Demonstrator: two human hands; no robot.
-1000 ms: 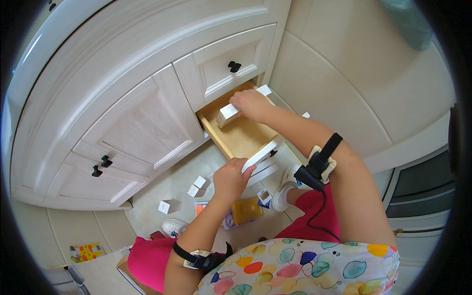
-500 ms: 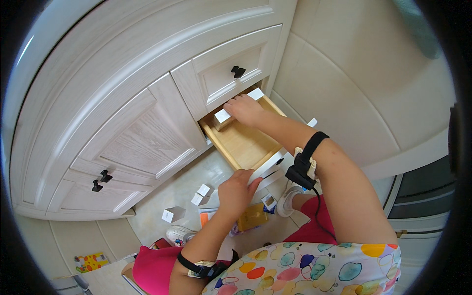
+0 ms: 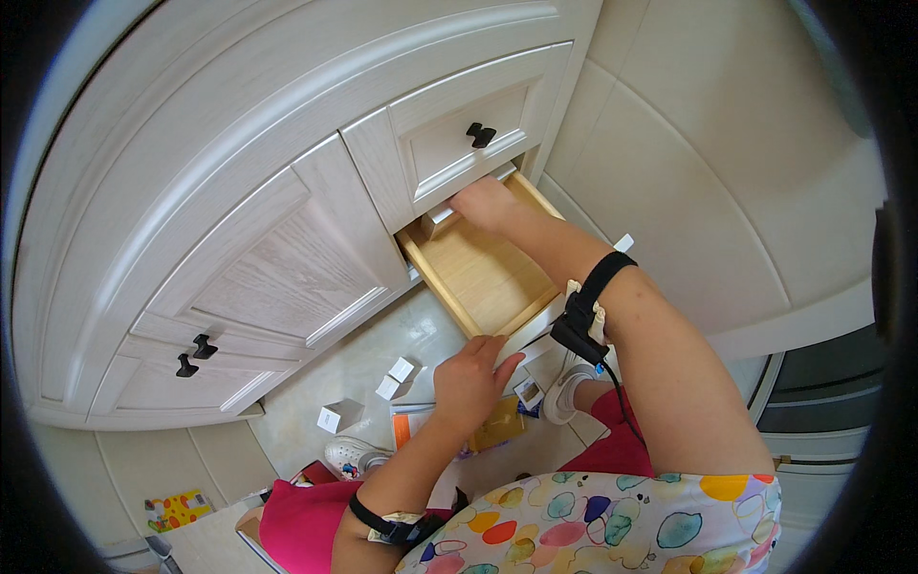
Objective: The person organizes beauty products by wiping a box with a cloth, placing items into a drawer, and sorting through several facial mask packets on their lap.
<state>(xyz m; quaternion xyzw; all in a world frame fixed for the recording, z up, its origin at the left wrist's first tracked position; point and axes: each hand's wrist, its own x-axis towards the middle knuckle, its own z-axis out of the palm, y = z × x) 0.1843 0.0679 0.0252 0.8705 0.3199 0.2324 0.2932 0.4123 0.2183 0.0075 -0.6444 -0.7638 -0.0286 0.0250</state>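
Observation:
A pale wooden drawer (image 3: 478,273) stands pulled out from the white cabinet. My left hand (image 3: 470,383) grips its front panel (image 3: 529,335), fingers over the top edge and thumb outside. Deep in the drawer, at its back, my right hand (image 3: 486,203) is closed over the middle of a long white box (image 3: 440,220). The box's two ends show on either side of the hand, partly under the cabinet face. My right fingertips are mostly hidden.
Another drawer with a black knob (image 3: 481,135) sits above. On the floor lie small white boxes (image 3: 393,380), a larger white box (image 3: 337,415), a yellow packet (image 3: 499,424) and flat papers near my shoes (image 3: 564,397). A tiled wall (image 3: 669,191) borders the right.
My right hand has lowered and reached farther back with the white box, now more under the cabinet face. My left hand stays on the drawer front. The view has shifted slightly.

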